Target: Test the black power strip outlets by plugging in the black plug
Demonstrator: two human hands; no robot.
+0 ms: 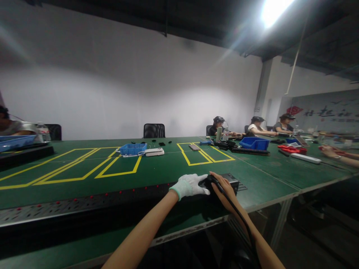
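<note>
My left hand, in a white glove with a mint cuff, lies over the right part of a long black perforated rail with red dots. Its thumb and fingers reach round the front end of a black corded tool. My bare right hand is wrapped over the same tool, whose exact kind I cannot make out. A black cable runs from it back along my right forearm. Just beyond my right hand is a black boxy part with thin prongs on its right side.
The green table bears yellow tape outlines. Across it are a blue tray, a white power strip, a brownish block and a blue bin. At right lie red parts and a white bar. Several people sit around.
</note>
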